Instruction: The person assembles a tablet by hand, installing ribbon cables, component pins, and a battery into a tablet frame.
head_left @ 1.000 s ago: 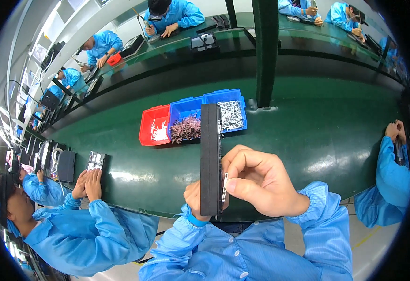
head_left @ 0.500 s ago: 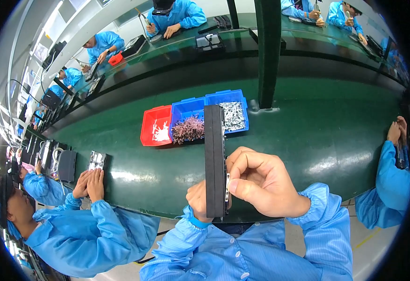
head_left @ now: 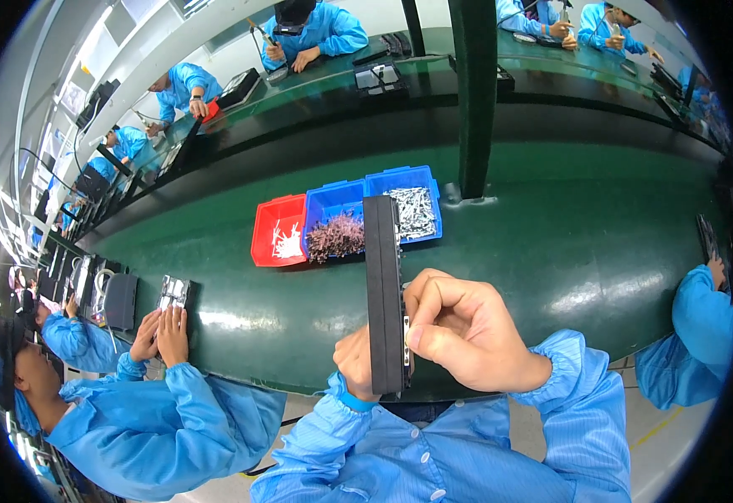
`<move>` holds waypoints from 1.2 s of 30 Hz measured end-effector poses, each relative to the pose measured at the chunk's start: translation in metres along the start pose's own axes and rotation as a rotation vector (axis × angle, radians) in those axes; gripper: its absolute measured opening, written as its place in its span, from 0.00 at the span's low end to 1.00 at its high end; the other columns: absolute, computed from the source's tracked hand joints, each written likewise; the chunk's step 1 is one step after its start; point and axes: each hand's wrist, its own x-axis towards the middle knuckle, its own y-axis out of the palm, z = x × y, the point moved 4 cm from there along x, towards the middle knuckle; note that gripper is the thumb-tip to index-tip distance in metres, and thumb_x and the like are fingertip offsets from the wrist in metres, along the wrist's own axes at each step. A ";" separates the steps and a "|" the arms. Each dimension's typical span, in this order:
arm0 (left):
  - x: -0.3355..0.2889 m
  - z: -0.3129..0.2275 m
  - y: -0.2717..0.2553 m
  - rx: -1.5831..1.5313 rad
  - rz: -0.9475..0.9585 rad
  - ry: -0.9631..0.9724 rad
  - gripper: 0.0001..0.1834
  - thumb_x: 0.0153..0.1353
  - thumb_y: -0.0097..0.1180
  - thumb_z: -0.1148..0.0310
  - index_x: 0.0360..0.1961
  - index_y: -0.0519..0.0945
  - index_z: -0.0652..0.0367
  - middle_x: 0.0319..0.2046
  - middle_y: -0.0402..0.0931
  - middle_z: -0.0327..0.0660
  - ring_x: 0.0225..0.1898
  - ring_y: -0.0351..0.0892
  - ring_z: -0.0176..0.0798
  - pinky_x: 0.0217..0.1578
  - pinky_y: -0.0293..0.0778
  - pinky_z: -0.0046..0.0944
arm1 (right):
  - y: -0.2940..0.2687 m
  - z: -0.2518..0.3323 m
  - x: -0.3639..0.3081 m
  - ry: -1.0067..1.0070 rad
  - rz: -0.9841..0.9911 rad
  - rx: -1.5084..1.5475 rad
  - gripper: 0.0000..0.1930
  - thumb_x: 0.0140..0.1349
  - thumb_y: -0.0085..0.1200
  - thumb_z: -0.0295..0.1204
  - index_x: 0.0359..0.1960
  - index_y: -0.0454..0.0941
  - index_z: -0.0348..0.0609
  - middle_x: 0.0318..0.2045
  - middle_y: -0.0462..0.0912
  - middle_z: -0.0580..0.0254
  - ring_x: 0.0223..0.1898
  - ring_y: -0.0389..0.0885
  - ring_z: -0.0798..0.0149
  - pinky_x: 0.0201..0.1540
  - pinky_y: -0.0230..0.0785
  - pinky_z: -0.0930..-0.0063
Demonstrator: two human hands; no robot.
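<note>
A long black plastic case (head_left: 380, 293) is held up on edge, its narrow side toward me. My left hand (head_left: 353, 360) grips it from the left and behind; most of those fingers are hidden by the case. On the case's right side, my right hand (head_left: 458, 331) has thumb and forefinger pinched at a small white strip with dark spots (head_left: 406, 339). The strip lies along the case's side, its upper part close to the thumb tip. Whether the fingertips hold it or only press on it is hard to see.
Beyond the case stand a red bin (head_left: 280, 226) of white sticks, a blue bin (head_left: 333, 197) of brownish-pink small parts and another blue bin (head_left: 401, 176) of white-and-dark strips. A green post (head_left: 473, 109) rises behind them. Co-workers sit left, right and across the green table (head_left: 551, 251).
My hands and the case stay nearly in place, with only a slight shift of the view. A co-worker across reaches to a red container; the right-hand neighbour's hand has moved lower.
</note>
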 end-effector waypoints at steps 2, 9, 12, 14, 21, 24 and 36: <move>0.007 -0.005 -0.001 0.057 -0.004 0.148 0.17 0.45 0.68 0.76 0.39 0.82 0.68 0.31 0.83 0.49 0.27 0.86 0.48 0.25 0.79 0.39 | -0.001 -0.001 0.000 0.020 -0.009 0.013 0.04 0.57 0.54 0.17 0.27 0.72 0.35 0.36 0.71 0.60 0.37 0.69 0.73 0.41 0.64 0.78; -0.004 -0.001 0.001 0.048 0.012 0.009 0.17 0.46 0.67 0.76 0.40 0.82 0.69 0.32 0.84 0.50 0.28 0.86 0.47 0.25 0.79 0.38 | -0.001 0.000 0.000 0.035 -0.009 0.017 0.05 0.57 0.53 0.16 0.26 0.72 0.36 0.35 0.70 0.60 0.35 0.69 0.74 0.39 0.64 0.79; -0.002 -0.005 0.001 0.057 0.000 0.034 0.17 0.47 0.67 0.76 0.41 0.82 0.70 0.31 0.84 0.49 0.27 0.86 0.46 0.24 0.79 0.38 | -0.001 0.000 0.000 0.053 -0.018 0.033 0.05 0.56 0.53 0.16 0.25 0.72 0.36 0.35 0.70 0.61 0.35 0.70 0.74 0.38 0.64 0.79; 0.003 -0.003 0.000 0.065 0.001 0.109 0.18 0.47 0.66 0.76 0.41 0.81 0.71 0.30 0.84 0.49 0.26 0.86 0.46 0.24 0.79 0.37 | -0.001 0.000 -0.001 0.041 -0.016 0.018 0.05 0.56 0.53 0.16 0.25 0.72 0.36 0.35 0.70 0.61 0.35 0.70 0.74 0.38 0.64 0.79; 0.001 -0.003 0.000 0.085 0.007 0.150 0.20 0.48 0.66 0.77 0.44 0.80 0.74 0.28 0.84 0.48 0.26 0.86 0.43 0.23 0.79 0.36 | -0.003 0.000 0.001 0.060 -0.004 0.011 0.05 0.55 0.55 0.17 0.25 0.72 0.36 0.34 0.70 0.61 0.35 0.69 0.74 0.38 0.64 0.79; 0.002 -0.003 0.000 0.063 -0.004 0.205 0.21 0.48 0.66 0.77 0.45 0.80 0.74 0.29 0.84 0.49 0.26 0.86 0.44 0.24 0.79 0.37 | -0.003 0.002 0.001 0.071 0.009 -0.002 0.04 0.55 0.55 0.18 0.25 0.73 0.35 0.33 0.70 0.61 0.35 0.69 0.74 0.38 0.65 0.79; -0.001 -0.008 0.002 0.199 0.059 0.184 0.25 0.47 0.65 0.79 0.49 0.79 0.77 0.35 0.85 0.52 0.24 0.85 0.42 0.22 0.78 0.35 | -0.007 0.000 0.001 0.194 -0.067 0.081 0.03 0.55 0.54 0.19 0.30 0.73 0.36 0.31 0.76 0.65 0.32 0.73 0.75 0.38 0.68 0.79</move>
